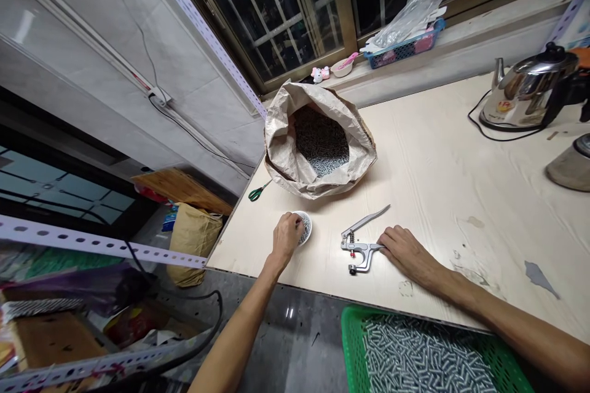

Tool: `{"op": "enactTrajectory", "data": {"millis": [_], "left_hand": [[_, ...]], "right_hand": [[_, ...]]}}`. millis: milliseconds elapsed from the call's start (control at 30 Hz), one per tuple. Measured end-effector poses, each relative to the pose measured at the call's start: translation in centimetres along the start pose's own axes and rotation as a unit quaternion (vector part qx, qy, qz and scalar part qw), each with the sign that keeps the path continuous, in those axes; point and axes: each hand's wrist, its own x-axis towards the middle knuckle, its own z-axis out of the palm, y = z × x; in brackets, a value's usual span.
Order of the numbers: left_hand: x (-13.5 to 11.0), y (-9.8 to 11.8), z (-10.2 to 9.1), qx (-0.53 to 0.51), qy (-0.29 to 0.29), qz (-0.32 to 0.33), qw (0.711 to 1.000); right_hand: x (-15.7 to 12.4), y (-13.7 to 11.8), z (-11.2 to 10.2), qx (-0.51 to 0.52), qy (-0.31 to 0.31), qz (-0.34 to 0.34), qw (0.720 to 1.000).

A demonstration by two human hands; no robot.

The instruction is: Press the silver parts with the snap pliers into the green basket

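My left hand rests over a small white bowl of tiny metal parts, fingers curled into it in a pinch; what they hold is hidden. My right hand lies on the pale wooden table, its fingers closed on the lower handle of silver snap pliers, which lie flat with the upper handle raised away. Behind both stands an open paper sack full of small metal pieces.
A green basket of small metal tubes sits below the table's near edge. Green-handled scissors lie left of the sack. An electric kettle with its cord and a jar stand at the far right. Clutter fills the floor at left.
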Motion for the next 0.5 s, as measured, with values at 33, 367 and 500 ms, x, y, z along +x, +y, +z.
{"op": "enactTrajectory", "data": {"millis": [33, 367, 500], "left_hand": [[0.0, -0.1, 0.0, -0.008, -0.001, 0.001, 1.000], [-0.5, 0.9, 0.4, 0.078, -0.023, 0.039, 0.996], [-0.3, 0.7, 0.7, 0.069, -0.020, 0.052, 0.996]], "right_hand": [[0.0, 0.0, 0.0, 0.001, 0.001, 0.001, 1.000], [0.0, 0.0, 0.0, 0.004, 0.000, 0.002, 1.000], [0.0, 0.1, 0.2, -0.001, 0.009, -0.004, 1.000]]}}
